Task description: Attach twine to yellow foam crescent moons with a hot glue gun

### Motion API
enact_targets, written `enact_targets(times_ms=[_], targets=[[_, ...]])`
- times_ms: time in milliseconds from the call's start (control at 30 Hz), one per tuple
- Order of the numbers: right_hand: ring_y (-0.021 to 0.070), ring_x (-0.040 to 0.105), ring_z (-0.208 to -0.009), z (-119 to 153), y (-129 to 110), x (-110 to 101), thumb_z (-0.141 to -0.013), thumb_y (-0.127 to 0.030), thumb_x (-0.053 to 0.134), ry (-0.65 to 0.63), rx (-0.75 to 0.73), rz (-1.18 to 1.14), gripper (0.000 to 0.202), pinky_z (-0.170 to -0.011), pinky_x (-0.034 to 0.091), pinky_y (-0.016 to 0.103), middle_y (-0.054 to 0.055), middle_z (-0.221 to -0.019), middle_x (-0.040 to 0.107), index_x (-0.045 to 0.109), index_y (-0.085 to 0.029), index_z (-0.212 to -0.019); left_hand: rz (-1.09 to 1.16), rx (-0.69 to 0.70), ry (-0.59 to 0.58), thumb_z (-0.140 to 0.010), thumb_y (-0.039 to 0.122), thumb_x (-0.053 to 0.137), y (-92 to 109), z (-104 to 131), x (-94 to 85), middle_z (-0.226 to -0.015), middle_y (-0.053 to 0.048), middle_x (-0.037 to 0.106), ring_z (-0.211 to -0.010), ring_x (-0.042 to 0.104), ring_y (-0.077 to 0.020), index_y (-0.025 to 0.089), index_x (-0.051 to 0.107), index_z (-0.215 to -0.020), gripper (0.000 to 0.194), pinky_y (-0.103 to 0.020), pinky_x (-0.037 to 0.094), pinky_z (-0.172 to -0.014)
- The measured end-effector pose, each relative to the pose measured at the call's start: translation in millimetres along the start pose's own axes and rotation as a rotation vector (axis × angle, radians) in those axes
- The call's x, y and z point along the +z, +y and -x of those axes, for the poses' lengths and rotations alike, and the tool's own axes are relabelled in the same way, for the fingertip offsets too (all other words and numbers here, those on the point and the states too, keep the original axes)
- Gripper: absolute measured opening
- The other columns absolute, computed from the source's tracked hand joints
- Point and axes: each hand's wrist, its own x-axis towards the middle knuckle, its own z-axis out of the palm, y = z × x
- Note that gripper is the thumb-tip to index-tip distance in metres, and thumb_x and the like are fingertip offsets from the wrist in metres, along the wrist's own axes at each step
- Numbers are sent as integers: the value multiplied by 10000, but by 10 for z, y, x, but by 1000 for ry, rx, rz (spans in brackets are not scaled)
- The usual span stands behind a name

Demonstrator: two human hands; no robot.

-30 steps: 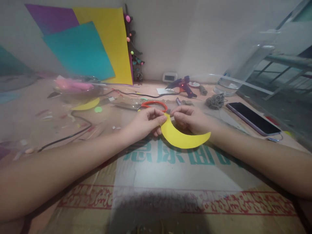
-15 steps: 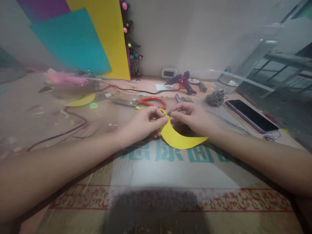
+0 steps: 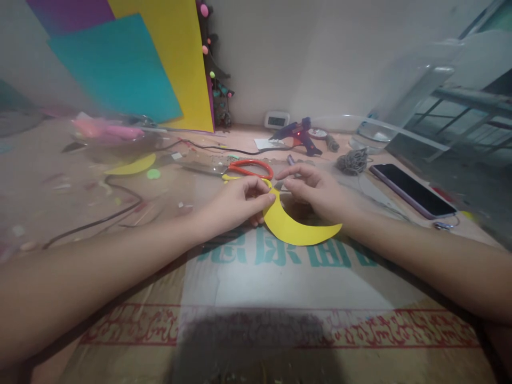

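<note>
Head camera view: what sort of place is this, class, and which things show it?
Probably a craft workspace: a yellow crescent, scissors and what looks like a glue gun point to it.

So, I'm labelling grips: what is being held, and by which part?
The left hand pinches the yellow paper crescent near its upper end. Whether the right hand, beside that end, grips anything cannot be told.

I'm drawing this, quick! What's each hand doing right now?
Left hand: closed, pinching the yellow crescent.
Right hand: near the crescent's upper tip; can't tell whether it holds anything.
</note>
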Motion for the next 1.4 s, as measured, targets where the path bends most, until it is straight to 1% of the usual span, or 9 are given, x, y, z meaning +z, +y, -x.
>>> enact_targets(times_ms=[167,333,567,800,933,1033,1133,1267,1400], targets=[[61,341,-351,12,-4,25,-819,-397,698,3,74,-32,242,-352,235,208,-94,-461,437,555,-211,-879,-20,-13,1,-861,319,619,10,7,7,-618,36,566,-494,573,-78,164,558,-860,167,-172,489,-448],[69,381,-380,19,10,41,-788,-434,728,0,17,11,298,-370,262,203,-97,-465,435,546,-208,-859,-49,-15,0,-863,314,613,13,5,12,-637,36,568,-487,568,-64,158,561,-840,166,-155,476,-444],[57,362,-387,27,0,43,-827,-394,694,3,-12,132,249,-387,267,192,-114,-459,390,545,-198,-867,-78,18,-5,-864,321,611,8,25,8,-651,39,564,-490,563,-56,161,565,-835,169,-144,455,-443],[68,363,-403,27,5,43,-852,-400,659,-12,-30,136,238,-394,256,202,-103,-484,394,523,-207,-877,-72,18,-10,-867,340,610,-10,16,7,-663,37,567,-495,564,-62,166,563,-857,180,-153,460,-444],[77,375,-427,13,-1,21,-897,-351,604,26,-47,198,158,-397,267,212,-74,-521,441,545,-207,-872,-71,7,1,-863,342,613,-11,6,10,-670,35,574,-484,559,-62,167,564,-868,182,-158,461,-437],[77,386,-447,9,-12,10,-899,-351,606,62,-79,239,158,-405,273,213,-61,-542,445,576,-199,-865,-70,11,2,-861,341,612,1,10,11,-663,35,574,-485,559,-63,167,567,-866,180,-160,462,-440],[82,402,-435,14,-20,19,-880,-408,627,51,-24,161,208,-397,284,215,-65,-533,453,566,-210,-895,-61,7,0,-856,341,615,14,18,9,-660,35,570,-496,566,-71,169,565,-873,180,-171,474,-451],[87,407,-389,23,-21,43,-798,-483,702,11,71,20,315,-366,282,219,-73,-504,482,520,-231,-845,-65,10,-2,-855,361,614,11,22,7,-661,31,575,-498,568,-76,169,565,-867,198,-172,465,-447],[78,393,-394,25,-18,46,-777,-492,719,30,48,64,328,-364,262,214,-68,-507,491,540,-221,-821,-81,7,-8,-861,372,608,5,24,6,-660,32,569,-502,565,-74,168,567,-863,208,-167,458,-448]])
